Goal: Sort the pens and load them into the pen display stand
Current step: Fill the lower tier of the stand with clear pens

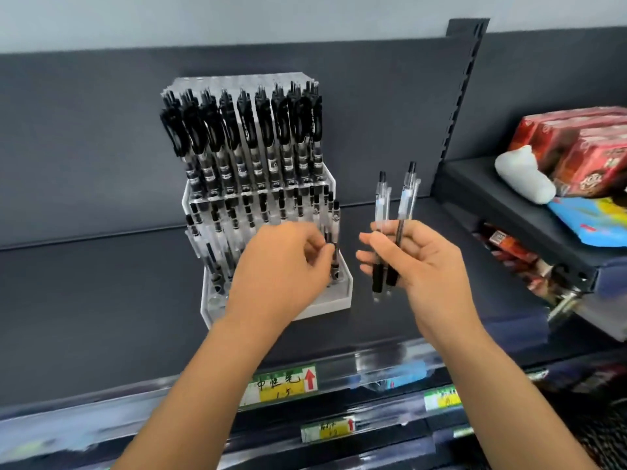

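While the left hand (281, 262) pinches a clear pen (335, 232) between thumb and curled fingertips, that pen stands upright at the front right corner of the pen display stand (325, 305), its lower end down at the lowest tier. The right hand (417, 262) has its fingers curled round 2 more pens (381, 201), held upright just right of the stand and apart from it. Their black grips point down below the palm, and their clicker ends rise above the fingers, spread slightly apart.

The stand is white and stepped. Its back tier is packed with a row of black-clipped pens (244, 130), and its lower tiers hold clear pens with black ends (247, 212). It sits on a dark grey shelf (101, 283), close to the dark back panel.

On the shelf's front edge is a yellow and green price label (281, 385) with handwriting and a red arrow. To the right, a neighbouring shelf (509, 215) carries red boxes (576, 147), a white wrapped bundle (522, 174) and a blue packet (590, 222).
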Demonstrator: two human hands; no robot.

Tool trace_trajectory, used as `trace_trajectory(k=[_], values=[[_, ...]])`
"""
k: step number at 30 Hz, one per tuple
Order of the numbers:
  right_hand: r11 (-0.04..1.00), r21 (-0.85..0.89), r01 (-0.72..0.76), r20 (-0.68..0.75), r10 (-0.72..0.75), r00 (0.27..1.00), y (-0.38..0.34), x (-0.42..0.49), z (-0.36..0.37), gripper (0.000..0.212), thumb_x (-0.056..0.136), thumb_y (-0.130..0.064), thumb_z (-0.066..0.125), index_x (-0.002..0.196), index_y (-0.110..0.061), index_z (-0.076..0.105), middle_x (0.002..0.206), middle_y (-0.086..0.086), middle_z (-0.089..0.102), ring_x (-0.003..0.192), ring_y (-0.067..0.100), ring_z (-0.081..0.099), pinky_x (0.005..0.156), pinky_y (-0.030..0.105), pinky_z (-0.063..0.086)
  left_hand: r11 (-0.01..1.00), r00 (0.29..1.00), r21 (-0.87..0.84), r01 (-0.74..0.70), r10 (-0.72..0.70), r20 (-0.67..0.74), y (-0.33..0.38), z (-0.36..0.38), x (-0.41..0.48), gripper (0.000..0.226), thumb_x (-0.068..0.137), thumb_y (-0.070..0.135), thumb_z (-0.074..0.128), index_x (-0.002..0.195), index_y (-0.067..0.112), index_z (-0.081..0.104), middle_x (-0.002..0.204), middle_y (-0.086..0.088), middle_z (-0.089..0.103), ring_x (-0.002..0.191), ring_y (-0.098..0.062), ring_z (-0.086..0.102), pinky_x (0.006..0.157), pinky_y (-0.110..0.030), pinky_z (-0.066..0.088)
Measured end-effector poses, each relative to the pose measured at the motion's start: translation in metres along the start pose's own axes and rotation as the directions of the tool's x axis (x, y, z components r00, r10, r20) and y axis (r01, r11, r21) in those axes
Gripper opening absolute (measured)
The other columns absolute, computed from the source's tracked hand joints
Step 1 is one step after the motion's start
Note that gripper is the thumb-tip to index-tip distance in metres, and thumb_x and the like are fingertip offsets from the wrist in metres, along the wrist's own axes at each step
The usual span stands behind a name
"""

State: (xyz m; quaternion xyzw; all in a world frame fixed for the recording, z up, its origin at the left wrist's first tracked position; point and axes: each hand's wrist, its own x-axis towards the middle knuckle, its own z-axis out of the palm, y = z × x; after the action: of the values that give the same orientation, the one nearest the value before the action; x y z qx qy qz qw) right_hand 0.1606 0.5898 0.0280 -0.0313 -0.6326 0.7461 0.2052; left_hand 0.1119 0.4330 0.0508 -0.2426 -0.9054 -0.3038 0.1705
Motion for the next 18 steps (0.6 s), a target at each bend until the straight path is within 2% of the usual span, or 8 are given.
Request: trace_trajectory(k=[2,4,8,10,12,14,16,18], values=[[0.999,-0.030,0.029,0.091,-0.026,0.996,-0.004,-0.002,0.005,0.016,0.077,-0.017,0.072,0.092,-0.012,0.071,0.085,0.010,0.075,0.079,0.026,0.073,0.071,0.032,0.059,0.944,0.999,-0.330,-0.023,0.006,-0.053,0.007,-0.011,-0.003,0.010,0.084,0.028,0.070,0.078,0.020,0.073,0.064,0.011,0.068,0.060,-0.003,0.063,0.057,-0.017,0.051],[0.998,-0.033,0.062,0.164,-0.056,0.985,-0.007,-0.005,0.012,0.020,0.072,-0.017,0.075,0.091,-0.012,0.074,0.083,0.011,0.075,0.078,0.027,0.073,0.071,0.033,0.059,0.864,0.999,-0.503,0.008,-0.024,-0.025,0.011,-0.018,-0.002,0.013,0.079,0.033,0.075,0.081,0.020,0.074,0.067,0.009,0.070,0.062,-0.002,0.065,0.056,-0.014,0.050],[0.989,-0.085,0.122,0.188,-0.104,0.977,-0.009,-0.008,0.022,0.025,0.064,-0.018,0.078,0.089,-0.019,0.076,0.083,0.003,0.076,0.078,0.019,0.073,0.069,0.026,0.058,0.836,1.000,-0.549,0.006,-0.018,-0.017,0.004,-0.024,-0.004,0.005,0.082,0.024,0.073,0.082,0.019,0.074,0.071,0.007,0.071,0.066,-0.007,0.066,0.062,-0.022,0.054],[0.987,-0.101,0.124,0.135,-0.109,0.985,-0.008,-0.008,0.021,0.023,0.066,-0.021,0.077,0.089,-0.022,0.076,0.082,0.002,0.076,0.077,0.017,0.073,0.068,0.022,0.057,0.832,0.994,-0.555,-0.023,-0.038,-0.098,-0.004,-0.028,-0.006,0.005,0.086,0.018,0.068,0.087,0.021,0.072,0.076,0.009,0.071,0.071,-0.006,0.067,0.068,-0.024,0.056],[0.983,-0.133,0.124,0.021,-0.122,0.992,-0.008,-0.006,0.020,0.010,0.076,-0.026,0.073,0.084,-0.020,0.075,0.072,0.002,0.074,0.062,0.016,0.070,0.059,0.021,0.056,0.833,0.981,-0.552,-0.043,-0.069,-0.180,-0.013,-0.031,-0.004,0.009,0.089,0.017,0.066,0.094,0.020,0.071,0.082,0.009,0.071,0.076,-0.007,0.068,0.073,-0.026,0.057],[0.964,-0.227,0.142,-0.093,-0.167,0.982,-0.006,-0.004,0.018,0.024,0.090,-0.031,0.063,0.083,-0.010,0.070,0.054,-0.001,0.059,0.042,0.012,0.052,0.045,0.017,0.045,0.827,0.974,-0.562,-0.012,-0.118,-0.194,-0.020,-0.030,-0.003,0.012,0.089,0.017,0.066,0.099,0.020,0.072,0.086,0.009,0.072,0.080,-0.008,0.069,0.077,-0.029,0.058],[0.953,-0.274,0.127,-0.169,-0.178,0.969,-0.005,-0.004,0.019,0.035,0.097,-0.039,0.050,0.088,-0.011,0.068,0.053,-0.003,0.041,0.042,0.008,0.034,0.042,0.014,0.033,0.843,0.975,-0.537,0.021,-0.136,-0.175,-0.023,-0.025,-0.001,0.015,0.089,0.018,0.066,0.102,0.018,0.072,0.088,0.009,0.073,0.081,-0.007,0.069,0.078,-0.029,0.057],[0.964,-0.248,0.095,-0.207,-0.149,0.967,-0.002,-0.005,0.020,0.037,0.101,-0.035,0.040,0.092,-0.011,0.066,0.059,-0.005,0.042,0.048,0.008,0.032,0.044,0.014,0.030,0.871,0.979,-0.490,0.014,-0.113,-0.172,-0.024,-0.018,0.001,0.015,0.090,0.017,0.064,0.103,0.016,0.072,0.089,0.009,0.072,0.082,-0.004,0.068,0.079,-0.029,0.057]])
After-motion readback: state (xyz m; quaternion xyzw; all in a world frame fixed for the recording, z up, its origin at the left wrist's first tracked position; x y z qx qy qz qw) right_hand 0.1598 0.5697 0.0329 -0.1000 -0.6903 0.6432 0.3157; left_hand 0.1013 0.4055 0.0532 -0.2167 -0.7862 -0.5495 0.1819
